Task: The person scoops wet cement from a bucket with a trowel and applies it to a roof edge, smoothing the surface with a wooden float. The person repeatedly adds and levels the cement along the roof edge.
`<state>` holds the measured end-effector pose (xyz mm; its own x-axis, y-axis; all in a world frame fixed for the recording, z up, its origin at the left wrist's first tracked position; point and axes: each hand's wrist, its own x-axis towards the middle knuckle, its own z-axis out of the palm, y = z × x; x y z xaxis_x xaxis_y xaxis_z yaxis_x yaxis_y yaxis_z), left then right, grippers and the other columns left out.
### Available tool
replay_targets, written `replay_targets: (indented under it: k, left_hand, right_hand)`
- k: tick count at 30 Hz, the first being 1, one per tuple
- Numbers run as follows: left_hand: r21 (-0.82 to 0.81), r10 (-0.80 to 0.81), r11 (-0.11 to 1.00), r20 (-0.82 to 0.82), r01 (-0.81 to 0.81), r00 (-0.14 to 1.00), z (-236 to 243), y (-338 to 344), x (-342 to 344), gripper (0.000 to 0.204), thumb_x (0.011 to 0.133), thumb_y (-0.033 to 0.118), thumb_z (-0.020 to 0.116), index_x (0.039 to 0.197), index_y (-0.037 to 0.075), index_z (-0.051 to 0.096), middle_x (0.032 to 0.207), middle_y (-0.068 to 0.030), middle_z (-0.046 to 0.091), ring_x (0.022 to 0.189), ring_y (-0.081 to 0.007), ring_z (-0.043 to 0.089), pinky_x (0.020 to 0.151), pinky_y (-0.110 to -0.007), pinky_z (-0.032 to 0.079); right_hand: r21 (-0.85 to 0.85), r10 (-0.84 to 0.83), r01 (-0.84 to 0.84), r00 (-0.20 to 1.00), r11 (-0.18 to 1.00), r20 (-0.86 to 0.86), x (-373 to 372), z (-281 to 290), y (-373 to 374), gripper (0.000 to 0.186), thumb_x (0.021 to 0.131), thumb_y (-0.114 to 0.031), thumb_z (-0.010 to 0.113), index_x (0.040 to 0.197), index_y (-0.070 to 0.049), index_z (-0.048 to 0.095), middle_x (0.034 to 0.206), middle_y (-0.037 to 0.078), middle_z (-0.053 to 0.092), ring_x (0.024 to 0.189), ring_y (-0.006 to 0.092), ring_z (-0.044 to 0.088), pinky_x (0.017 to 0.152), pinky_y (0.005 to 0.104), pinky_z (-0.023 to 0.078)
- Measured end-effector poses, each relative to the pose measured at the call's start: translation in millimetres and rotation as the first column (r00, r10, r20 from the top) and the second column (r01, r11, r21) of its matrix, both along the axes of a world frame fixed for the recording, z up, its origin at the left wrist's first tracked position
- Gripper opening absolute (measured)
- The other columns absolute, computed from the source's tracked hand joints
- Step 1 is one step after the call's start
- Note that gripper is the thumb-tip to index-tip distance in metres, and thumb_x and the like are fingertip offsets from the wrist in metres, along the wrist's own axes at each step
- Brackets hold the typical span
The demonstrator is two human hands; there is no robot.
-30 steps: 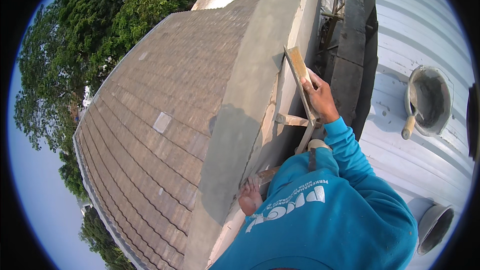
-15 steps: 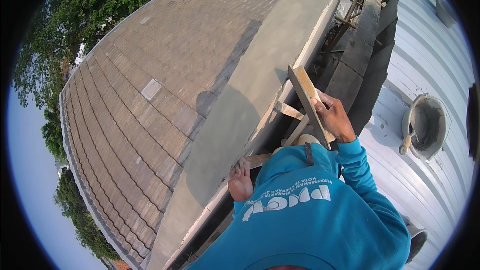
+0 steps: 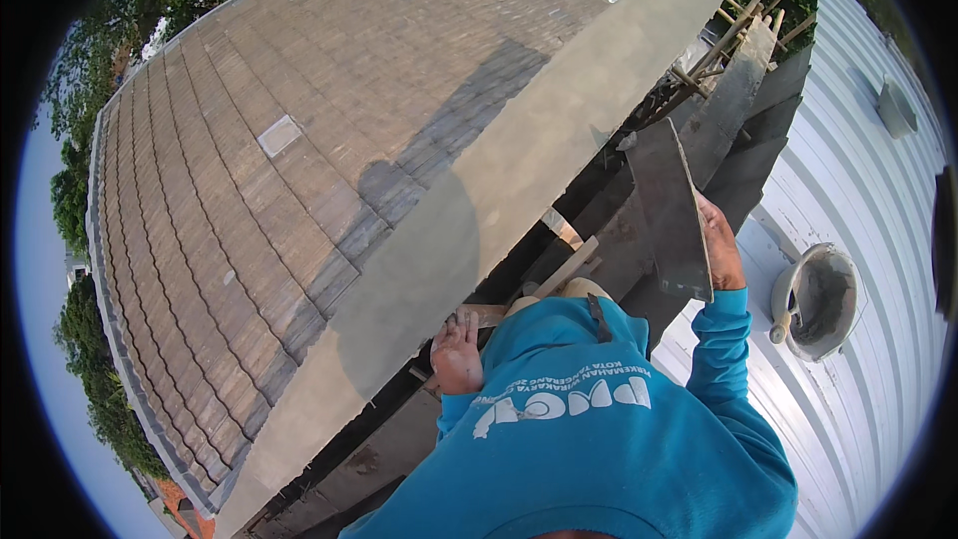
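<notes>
My right hand (image 3: 720, 240) grips a long plastering float (image 3: 667, 210) from its right side, its dull, mortar-smeared flat face now showing, beside the edge of the grey plastered ledge (image 3: 529, 180). My left hand (image 3: 457, 349) rests with fingers extended at the near edge of that ledge, by a short wooden board (image 3: 487, 313). Below the float, wooden pieces (image 3: 567, 265) cross the dark gap between the ledge and my legs in turquoise clothing.
A tiled roof (image 3: 269, 190) slopes away left of the ledge. At the right, a white corrugated metal roof (image 3: 848, 170) holds a mortar bucket (image 3: 818, 294) with a handled tool and another bucket (image 3: 896, 108). Bamboo scaffolding (image 3: 743, 35) and grey boards (image 3: 758, 120) run along the gap.
The float in my right hand has tilted, turning its broad dark face into view, and moved rightward. The view has shifted, so the ledge appears more slanted. My left hand stays on the edge.
</notes>
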<state>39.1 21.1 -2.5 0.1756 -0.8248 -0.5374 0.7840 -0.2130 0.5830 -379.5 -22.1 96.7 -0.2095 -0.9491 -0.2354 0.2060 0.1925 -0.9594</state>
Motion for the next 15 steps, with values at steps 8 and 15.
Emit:
replay_targets:
  k: [8,15]
  left_hand:
    - [0.036,0.048,0.998,-0.015,-0.047,0.999,11.6,-4.2,-7.5,0.050,0.086,-0.003,0.055,0.131,-0.017,0.037,0.149,-0.0299,0.032,0.144,-0.0437,0.028,0.121,-0.057,0.025]
    - [0.068,0.046,0.997,0.005,-0.047,0.999,20.0,-4.4,-11.1,0.055,0.079,-0.002,0.058,0.129,-0.016,0.041,0.146,-0.0297,0.037,0.145,-0.0436,0.027,0.122,-0.056,0.024]
  right_hand:
    - [-0.155,-0.130,-0.031,0.402,0.987,-0.906,-23.3,16.5,-101.6,0.061,0.092,-0.034,0.067,0.143,-0.006,0.049,0.107,0.015,0.065,0.098,0.0274,0.064,0.086,0.0359,0.050]
    - [0.112,0.130,-0.238,0.062,0.965,-0.990,56.3,27.5,-66.5,0.065,0.080,-0.023,0.076,0.139,-0.011,0.053,0.097,0.009,0.053,0.094,0.0294,0.060,0.080,0.0421,0.053]
